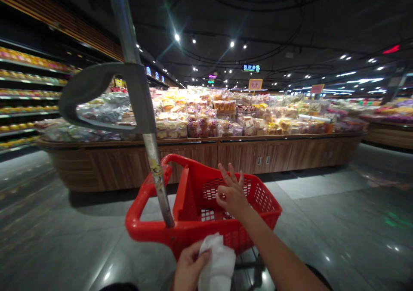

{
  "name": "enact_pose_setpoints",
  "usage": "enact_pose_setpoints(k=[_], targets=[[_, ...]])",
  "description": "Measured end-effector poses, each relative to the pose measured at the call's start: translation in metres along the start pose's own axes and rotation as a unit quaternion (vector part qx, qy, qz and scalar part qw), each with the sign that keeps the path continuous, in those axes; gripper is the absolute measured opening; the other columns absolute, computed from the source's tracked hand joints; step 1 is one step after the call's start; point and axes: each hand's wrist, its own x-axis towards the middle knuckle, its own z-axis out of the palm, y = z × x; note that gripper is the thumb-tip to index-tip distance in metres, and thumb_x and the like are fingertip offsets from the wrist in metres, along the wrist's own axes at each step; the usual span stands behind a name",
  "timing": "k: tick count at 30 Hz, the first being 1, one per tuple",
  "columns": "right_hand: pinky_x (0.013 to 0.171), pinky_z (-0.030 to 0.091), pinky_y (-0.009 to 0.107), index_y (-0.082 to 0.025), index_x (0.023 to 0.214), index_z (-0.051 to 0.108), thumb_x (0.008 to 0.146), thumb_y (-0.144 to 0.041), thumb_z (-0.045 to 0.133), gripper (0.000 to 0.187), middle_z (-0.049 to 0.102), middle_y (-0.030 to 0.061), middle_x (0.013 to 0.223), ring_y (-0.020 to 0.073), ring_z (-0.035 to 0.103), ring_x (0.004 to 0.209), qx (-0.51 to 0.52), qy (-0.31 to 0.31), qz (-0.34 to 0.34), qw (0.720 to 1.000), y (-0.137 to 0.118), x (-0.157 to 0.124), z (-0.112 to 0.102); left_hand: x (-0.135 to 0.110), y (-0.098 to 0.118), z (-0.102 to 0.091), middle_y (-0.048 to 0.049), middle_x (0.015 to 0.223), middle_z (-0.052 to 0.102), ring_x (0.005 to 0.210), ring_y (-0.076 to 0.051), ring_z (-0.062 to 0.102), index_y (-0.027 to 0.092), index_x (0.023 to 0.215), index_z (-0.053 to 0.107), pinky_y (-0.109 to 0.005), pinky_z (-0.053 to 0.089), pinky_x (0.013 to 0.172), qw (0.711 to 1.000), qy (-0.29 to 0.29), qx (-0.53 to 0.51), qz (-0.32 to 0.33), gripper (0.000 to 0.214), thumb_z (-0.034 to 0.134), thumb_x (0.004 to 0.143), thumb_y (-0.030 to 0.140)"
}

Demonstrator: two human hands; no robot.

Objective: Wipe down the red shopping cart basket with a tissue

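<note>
My left hand [190,266] at the bottom of the view pinches a crumpled white tissue [218,263], which hangs down past my fingers. My right hand [231,192] is raised over a red plastic shopping basket [142,215] on a wheeled cart, with its fingers spread and nothing in them. That hand is above the basket's mesh wall and does not appear to touch it. A metal cart pole [158,174] with a grey curved handle [90,93] rises from the basket's near left corner. The basket's inside is partly hidden by my hand.
Ahead stands a long wooden-sided display counter [206,153] heaped with bagged baked goods and snacks. Stocked shelves [29,93] line the left side. Polished grey floor surrounds the cart, and another counter [390,134] stands at the far right.
</note>
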Motion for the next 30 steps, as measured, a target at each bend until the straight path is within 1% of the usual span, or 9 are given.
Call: enact_pose_setpoints(k=[3,6,9,12,16,21,24,27,30], targets=[[0.106,0.019,0.053,-0.023,0.085,0.064,0.085,-0.030,0.054,0.012,0.046,0.0056,0.139,0.0269,0.033,0.132,0.125,-0.024,0.024,0.992,-0.002,-0.023,-0.009,-0.004,0.000,0.005,-0.0077,0.071,0.070,0.066,-0.020,0.062,0.011,0.080,0.073,-0.030,0.048,0.064,0.995,0.026,-0.090,-0.038,0.044,0.074,0.060,0.050],[0.084,0.044,0.033,-0.020,0.095,0.061,0.092,-0.039,0.042,0.027,0.064,0.0074,0.098,0.0199,0.058,0.095,0.291,-0.027,0.103,0.951,-0.012,-0.072,-0.012,-0.012,0.000,0.013,-0.0064,0.069,0.070,0.067,-0.020,0.064,0.013,0.081,0.073,-0.030,0.049,0.066,0.984,0.065,-0.158,-0.060,0.042,0.076,0.059,0.049],[0.067,0.045,0.028,-0.020,0.090,0.057,0.082,-0.047,0.057,0.029,0.060,0.0025,0.082,0.0176,0.057,0.073,0.329,-0.059,0.203,0.920,-0.025,-0.123,-0.009,-0.017,-0.002,0.024,-0.0049,0.066,0.070,0.067,-0.020,0.065,0.014,0.083,0.072,-0.030,0.051,0.065,0.974,0.081,-0.197,-0.077,0.042,0.075,0.060,0.048],[0.069,0.044,0.027,-0.020,0.075,0.055,0.074,-0.034,0.067,0.019,0.057,0.0021,0.082,0.0182,0.055,0.076,0.298,-0.064,0.221,0.927,-0.033,-0.145,-0.013,-0.018,-0.005,0.034,-0.0064,0.071,0.071,0.072,-0.023,0.067,0.013,0.089,0.071,-0.031,0.053,0.065,0.976,0.077,-0.186,-0.083,0.046,0.073,0.062,0.051],[0.081,0.043,0.030,-0.020,0.070,0.055,0.079,-0.018,0.059,0.010,0.060,0.0047,0.095,0.0205,0.056,0.092,0.250,-0.050,0.200,0.946,-0.028,-0.133,-0.037,-0.018,-0.012,0.035,-0.0130,0.108,0.068,0.100,-0.027,0.064,0.013,0.111,0.062,-0.035,0.052,0.085,0.994,0.081,-0.070,-0.007,0.059,0.072,0.063,0.046],[0.076,0.040,0.030,-0.024,0.078,0.061,0.074,-0.013,0.064,0.011,0.065,0.0009,0.088,0.0205,0.057,0.084,0.178,-0.189,0.093,0.961,-0.014,-0.117,-0.065,-0.024,-0.009,0.024,-0.0124,0.139,0.046,0.129,-0.029,0.041,0.020,0.131,0.046,-0.045,0.030,0.110,0.973,0.095,0.159,0.138,0.078,0.075,0.060,0.032],[0.066,0.037,0.027,-0.025,0.078,0.063,0.071,-0.015,0.066,0.012,0.064,-0.0018,0.077,0.0169,0.055,0.072,0.194,-0.246,0.051,0.948,-0.013,-0.109,-0.072,-0.025,-0.001,0.024,-0.0112,0.132,0.054,0.120,-0.028,0.050,0.022,0.130,0.047,-0.042,0.038,0.104,0.980,0.043,0.154,0.115,0.084,0.078,0.053,0.029],[0.061,0.036,0.025,-0.024,0.074,0.063,0.071,-0.023,0.069,0.006,0.062,-0.0035,0.069,0.0140,0.051,0.065,0.275,-0.234,0.075,0.930,-0.013,-0.095,-0.072,-0.023,0.003,0.027,-0.0094,0.100,0.069,0.090,-0.024,0.063,0.016,0.107,0.065,-0.034,0.050,0.082,0.994,-0.076,0.070,0.039,0.058,0.078,0.055,0.038],[0.059,0.039,0.024,-0.021,0.078,0.064,0.072,-0.039,0.070,0.020,0.062,-0.0019,0.069,0.0134,0.053,0.062,0.452,-0.166,0.197,0.854,-0.015,-0.087,-0.057,-0.020,0.004,0.029,-0.0078,0.074,0.069,0.065,-0.018,0.060,0.011,0.081,0.071,-0.029,0.049,0.062,0.990,-0.136,-0.044,-0.020,0.044,0.071,0.063,0.051]])
